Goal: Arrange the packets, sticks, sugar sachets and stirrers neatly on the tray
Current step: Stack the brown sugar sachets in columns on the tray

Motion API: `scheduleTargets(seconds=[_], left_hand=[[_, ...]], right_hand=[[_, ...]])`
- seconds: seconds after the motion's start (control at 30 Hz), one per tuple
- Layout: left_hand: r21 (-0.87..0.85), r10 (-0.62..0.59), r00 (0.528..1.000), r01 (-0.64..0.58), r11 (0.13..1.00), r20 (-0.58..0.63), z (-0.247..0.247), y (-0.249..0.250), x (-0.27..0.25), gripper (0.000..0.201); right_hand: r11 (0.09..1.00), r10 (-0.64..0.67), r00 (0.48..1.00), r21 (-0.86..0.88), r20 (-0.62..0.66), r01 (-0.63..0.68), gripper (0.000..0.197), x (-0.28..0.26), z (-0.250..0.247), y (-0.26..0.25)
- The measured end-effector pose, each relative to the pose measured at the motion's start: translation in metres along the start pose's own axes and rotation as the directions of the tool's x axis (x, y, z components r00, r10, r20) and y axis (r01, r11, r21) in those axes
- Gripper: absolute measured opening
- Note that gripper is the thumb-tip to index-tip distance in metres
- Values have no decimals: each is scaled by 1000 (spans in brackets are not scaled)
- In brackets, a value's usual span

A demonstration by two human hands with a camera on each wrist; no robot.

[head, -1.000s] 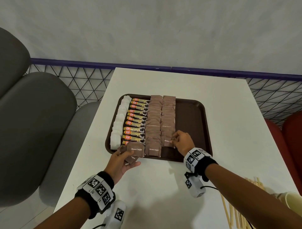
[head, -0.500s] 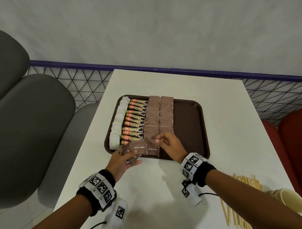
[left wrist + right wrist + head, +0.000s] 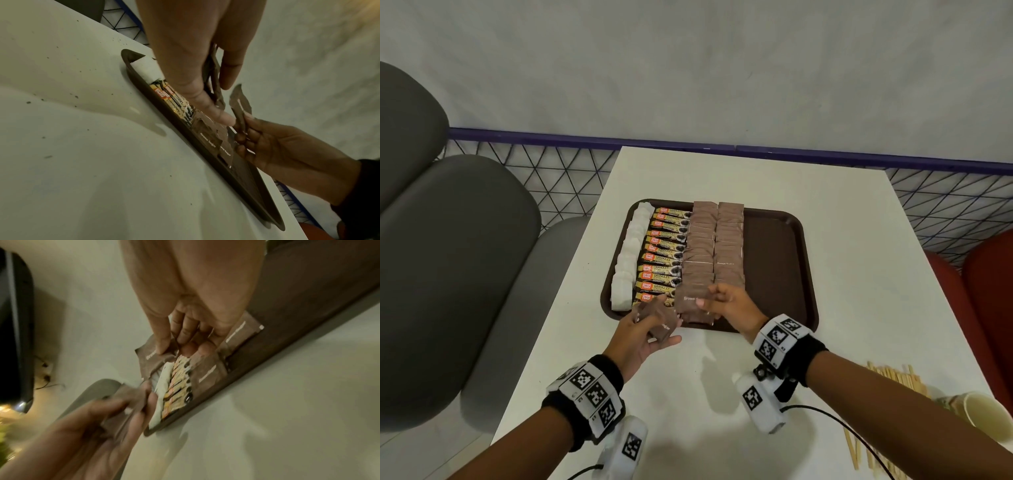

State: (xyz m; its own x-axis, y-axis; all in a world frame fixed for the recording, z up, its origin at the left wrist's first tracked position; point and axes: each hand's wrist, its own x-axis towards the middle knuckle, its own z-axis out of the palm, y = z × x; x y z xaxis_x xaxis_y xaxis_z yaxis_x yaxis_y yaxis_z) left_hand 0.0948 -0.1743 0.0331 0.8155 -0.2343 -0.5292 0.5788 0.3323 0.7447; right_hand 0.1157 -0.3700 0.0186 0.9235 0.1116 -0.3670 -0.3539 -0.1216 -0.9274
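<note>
Head view: my left hand (image 3: pixel 637 337) grips a small stack of brown sugar sachets (image 3: pixel 659 320) just off the tray's (image 3: pixel 796 274) near edge. My right hand (image 3: pixel 729 303) pinches one brown sachet (image 3: pixel 690 301) over the near end of the brown rows (image 3: pixel 714 246). Coffee sticks (image 3: pixel 662 253) and white packets (image 3: pixel 630 253) fill the tray's left side. Stirrers (image 3: pixel 893 377) lie at the tabletop's (image 3: pixel 859 257) near right corner.
</note>
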Motion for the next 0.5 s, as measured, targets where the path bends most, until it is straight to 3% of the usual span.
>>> scheduleTargets(seconds=[0.2,0.5], left_hand=[[-34,-4,999,3,999,-39,-10,4,0,31],[82,8,995,1,997,-104,-8,3,5,33]], right_hand=[[989,46,957,-118,-285,-83,18,5,-48,11],[866,125,925,-415,-358,-278,26,10,-52,28]])
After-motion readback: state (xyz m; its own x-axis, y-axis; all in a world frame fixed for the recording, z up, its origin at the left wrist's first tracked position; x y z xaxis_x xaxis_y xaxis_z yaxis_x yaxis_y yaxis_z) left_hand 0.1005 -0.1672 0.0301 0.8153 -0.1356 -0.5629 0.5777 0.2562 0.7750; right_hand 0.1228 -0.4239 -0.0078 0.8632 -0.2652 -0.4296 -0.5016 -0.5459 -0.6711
